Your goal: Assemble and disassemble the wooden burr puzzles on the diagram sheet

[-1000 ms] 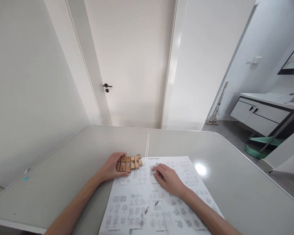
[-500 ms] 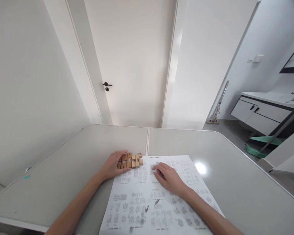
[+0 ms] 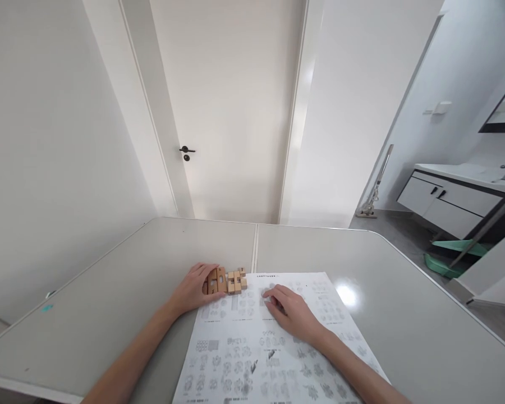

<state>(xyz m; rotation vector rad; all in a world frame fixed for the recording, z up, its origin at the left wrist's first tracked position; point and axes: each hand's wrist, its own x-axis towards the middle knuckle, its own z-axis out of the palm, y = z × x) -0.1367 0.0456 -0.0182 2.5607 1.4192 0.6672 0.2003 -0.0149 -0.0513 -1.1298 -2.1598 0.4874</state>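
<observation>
Brown wooden puzzle pieces (image 3: 221, 279) lie together by the far left corner of a printed sheet (image 3: 210, 331). My left hand (image 3: 194, 287) is wrapped round their left side, fingers along the far edge and thumb along the near edge, hiding part of them. Directly to their right sits a group of paler wooden blocks (image 3: 237, 282), which no hand holds. My right hand (image 3: 290, 311) rests on the sheet's upper middle, palm down and empty. Its fingers are loosely bent, with a gap between thumb and index finger.
The sheet carries rows of small grey drawings and some dark smudges. It lies on a pale table (image 3: 404, 314) with a seam running away from me. A closed door (image 3: 231, 112) stands beyond the table; a mop (image 3: 376, 185) and green dustpan (image 3: 441, 265) are at right.
The view has tilted up slightly, so everything sits a little lower. Both hands keep nearly the same places. A narrow gap shows between the brown pieces and the paler blocks.
</observation>
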